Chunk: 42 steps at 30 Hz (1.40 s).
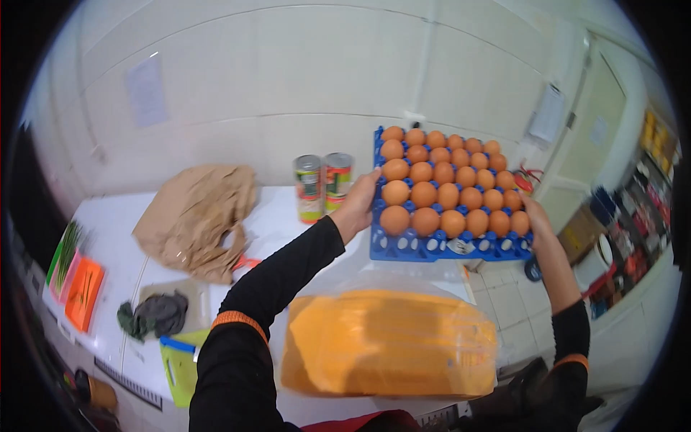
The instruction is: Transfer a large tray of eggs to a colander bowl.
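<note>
My left hand (357, 204) grips the left edge of a blue plastic egg tray (402, 252), and my right hand (535, 222) grips its right edge. Several brown eggs (444, 171) fill rows of the tray; its nearest row of cups shows no eggs. The tray is raised over the back right of the white table and tilted. Two food cans (309, 189) stand behind my left hand. A large yellow-orange block in clear plastic wrap (388, 343) lies on the table nearer my body, below the tray.
A crumpled brown paper bag (200, 216) lies at the left. Nearer are a dark cloth (162, 314) on a pale board, a green cutting board (179, 372) and an orange tray (85, 294). At the far right stand stocked shelves (639, 227), a white bucket (594, 262) and a door (588, 119).
</note>
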Tool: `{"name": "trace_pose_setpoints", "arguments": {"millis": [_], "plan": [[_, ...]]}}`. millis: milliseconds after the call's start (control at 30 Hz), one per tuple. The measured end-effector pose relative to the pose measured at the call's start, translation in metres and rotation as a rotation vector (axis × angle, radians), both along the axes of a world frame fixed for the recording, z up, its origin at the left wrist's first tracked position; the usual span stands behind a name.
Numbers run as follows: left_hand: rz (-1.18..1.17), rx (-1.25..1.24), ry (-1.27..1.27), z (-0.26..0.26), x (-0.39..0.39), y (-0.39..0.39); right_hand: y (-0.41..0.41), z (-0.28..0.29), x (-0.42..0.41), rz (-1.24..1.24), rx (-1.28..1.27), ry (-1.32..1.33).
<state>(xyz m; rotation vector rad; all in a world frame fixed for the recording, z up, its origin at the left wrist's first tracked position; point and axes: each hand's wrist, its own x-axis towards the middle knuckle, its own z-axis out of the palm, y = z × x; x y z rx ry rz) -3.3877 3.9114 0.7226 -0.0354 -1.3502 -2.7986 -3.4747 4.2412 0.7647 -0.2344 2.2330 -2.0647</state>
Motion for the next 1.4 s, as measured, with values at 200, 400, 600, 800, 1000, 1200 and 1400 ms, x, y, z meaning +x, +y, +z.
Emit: {"name": "trace_pose_setpoints", "arguments": {"millis": [200, 400, 600, 800, 1000, 1200, 1400], "plan": [[0.036, 0.187, 0.242, 0.021, 0.206, -0.053, -0.07, 0.051, 0.141, 0.328, -0.11, 0.075], [0.38, 0.166, 0.204, 0.03, 0.497, -0.124, -0.216, 0.055, 0.347, 0.713, -0.106, -0.113], [0.895, 0.206, 0.009, 0.001, 0.769, -0.174, -0.405, -0.031, 0.518, 1.053, -0.123, -0.29], [1.288, 0.28, -0.14, -0.04, 0.985, -0.234, -0.596, -0.094, 0.72, 1.341, -0.013, -0.311], [1.702, 0.396, -0.014, -0.088, 1.139, -0.299, -0.779, -0.12, 0.913, 1.71, 0.072, -0.102], [2.06, 0.404, 0.002, -0.079, 1.228, -0.374, -0.941, -0.156, 1.095, 1.977, 0.21, 0.026], [2.351, 0.393, -0.086, -0.088, 1.301, -0.474, -1.093, -0.172, 1.249, 2.195, 0.216, 0.095]]}}
